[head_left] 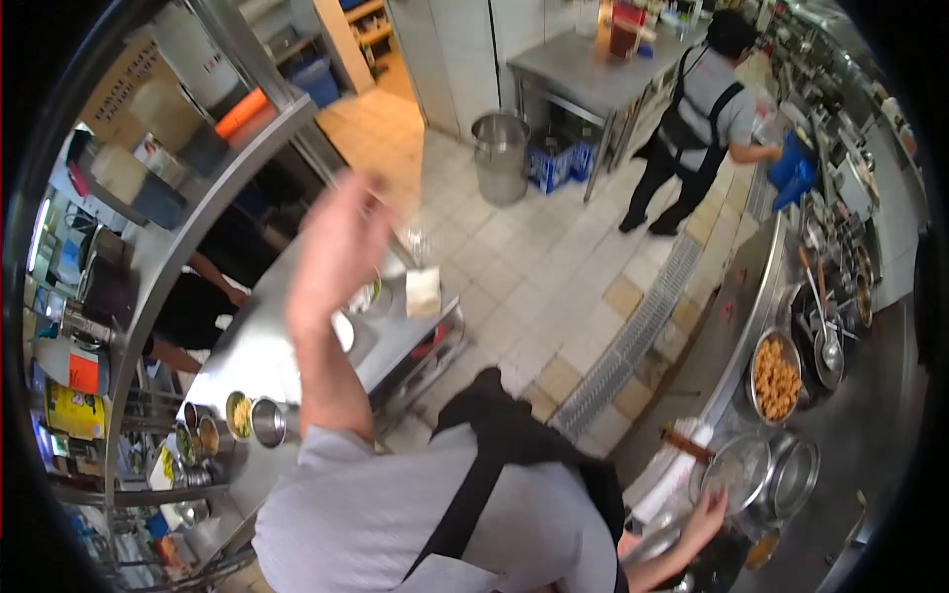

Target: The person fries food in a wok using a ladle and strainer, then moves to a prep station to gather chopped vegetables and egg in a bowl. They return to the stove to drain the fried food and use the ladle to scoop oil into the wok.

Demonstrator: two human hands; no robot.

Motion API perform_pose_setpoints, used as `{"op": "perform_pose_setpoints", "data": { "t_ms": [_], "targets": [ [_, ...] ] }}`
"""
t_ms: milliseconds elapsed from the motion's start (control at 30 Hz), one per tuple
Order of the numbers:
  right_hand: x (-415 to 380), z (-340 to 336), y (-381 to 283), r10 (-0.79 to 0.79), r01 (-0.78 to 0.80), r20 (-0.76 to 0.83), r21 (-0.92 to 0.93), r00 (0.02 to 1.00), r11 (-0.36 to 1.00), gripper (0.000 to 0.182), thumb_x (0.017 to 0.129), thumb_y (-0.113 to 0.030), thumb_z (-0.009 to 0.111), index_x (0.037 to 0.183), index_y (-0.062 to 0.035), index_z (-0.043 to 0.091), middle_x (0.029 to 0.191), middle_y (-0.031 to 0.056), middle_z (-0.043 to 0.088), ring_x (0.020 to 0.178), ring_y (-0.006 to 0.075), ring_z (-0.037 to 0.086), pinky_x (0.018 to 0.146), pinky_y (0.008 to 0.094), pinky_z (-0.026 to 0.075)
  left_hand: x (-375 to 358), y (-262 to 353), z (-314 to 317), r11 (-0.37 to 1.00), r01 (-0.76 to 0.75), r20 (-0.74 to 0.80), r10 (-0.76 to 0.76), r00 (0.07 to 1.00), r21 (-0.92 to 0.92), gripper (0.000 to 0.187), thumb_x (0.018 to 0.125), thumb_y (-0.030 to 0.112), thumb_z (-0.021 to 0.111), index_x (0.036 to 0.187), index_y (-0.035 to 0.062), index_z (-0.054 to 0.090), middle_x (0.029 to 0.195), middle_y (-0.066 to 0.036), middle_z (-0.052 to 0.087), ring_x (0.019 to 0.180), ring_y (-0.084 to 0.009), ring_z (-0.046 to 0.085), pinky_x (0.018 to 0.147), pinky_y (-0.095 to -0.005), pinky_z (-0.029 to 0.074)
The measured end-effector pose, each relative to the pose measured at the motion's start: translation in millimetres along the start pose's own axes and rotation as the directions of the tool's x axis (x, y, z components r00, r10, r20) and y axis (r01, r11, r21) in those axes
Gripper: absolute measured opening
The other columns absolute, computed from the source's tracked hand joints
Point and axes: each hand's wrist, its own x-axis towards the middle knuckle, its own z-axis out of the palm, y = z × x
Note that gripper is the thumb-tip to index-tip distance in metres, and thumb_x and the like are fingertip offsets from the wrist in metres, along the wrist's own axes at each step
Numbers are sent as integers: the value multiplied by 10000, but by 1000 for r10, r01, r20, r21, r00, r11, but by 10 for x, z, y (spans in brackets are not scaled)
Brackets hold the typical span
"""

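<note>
1. Right hand (708, 514): low beside the torso, resting on the end of a metal handle (652, 542). The fingers are curled over it; whether they actually clamp it cannot be told.
2. Just beyond this hand lies a round strainer (736, 472), with a steel pot (796, 476) touching its far side. The strainer appears to hold no food.
3. Farther out from the same hand, a bowl of fried pieces (776, 379) stands on the cooking line, filled. Ladles (825, 346) lie just past it.
4. Left hand (341, 237): raised high and blurred. No object shows in it; fingers spread or closed cannot be told.
5. Below this hand runs a steel counter (257, 346). A group of 4 or so small tins (267, 422) stands near the elbow.
6. Status, as a judgement: 1 batch of fried food is out and resting in the bowl; handling of the strainer is in hand.
7. Well beyond both hands, a co-worker (707, 109) stands at the far line, near a stock pot (500, 156) on the floor.
</note>
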Motion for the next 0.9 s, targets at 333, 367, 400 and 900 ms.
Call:
{"op": "perform_pose_setpoints", "data": {
  "t_ms": [333, 367, 400, 900],
  "targets": [
    [-419, 1618, -1238, -78, 55, 760, 57, 646, 997, 525, 923, -141, 736, 1412, -15, 592, 998, 135, 686, 879, 235, 686, 801, 353, 556, -1190, -1707, 2203, 377, 907, 666, -728, 165, 188, 717, 996, 505, 628, 1084, -206, 588, 749, -270, 680, 579, -346, 721, 468, -430, 597],
    [-466, 1683, -1157, -55, -4, 786, 73, 615, 997, 531, 918, -145, 741, 1411, -15, 591, 996, 144, 688, 876, 245, 697, 798, 360, 560, -1463, -1877, 2530, 293, 945, 594, -790, 155, 144, 754, 994, 549, 606, 1119, -195, 588, 842, -316, 681, 569, -361, 714, 457, -445, 601],
    [-500, 1673, -1196, -66, 34, 780, 57, 622, 998, 533, 914, -138, 739, 1410, -11, 590, 1000, 152, 693, 882, 257, 705, 797, 366, 563, -1617, -1984, 2734, 167, 984, 530, -841, 110, 61, 720, 972, 515, 641, 1147, -181, 592, 885, -292, 690, 578, -356, 715, 458, -446, 599],
    [-553, 1584, -1534, -216, 212, 563, 73, 797, 974, 600, 906, -243, 730, 1413, 25, 553, 1120, 256, 684, 1066, 412, 657, 952, 461, 520, -1426, -1864, 3516, 794, 551, 188, -518, 835, -258, 309, 779, 64, 666, 1038, -35, 529, 961, -144, 638, 828, -258, 645, 760, -399, 544]
  ]
}}
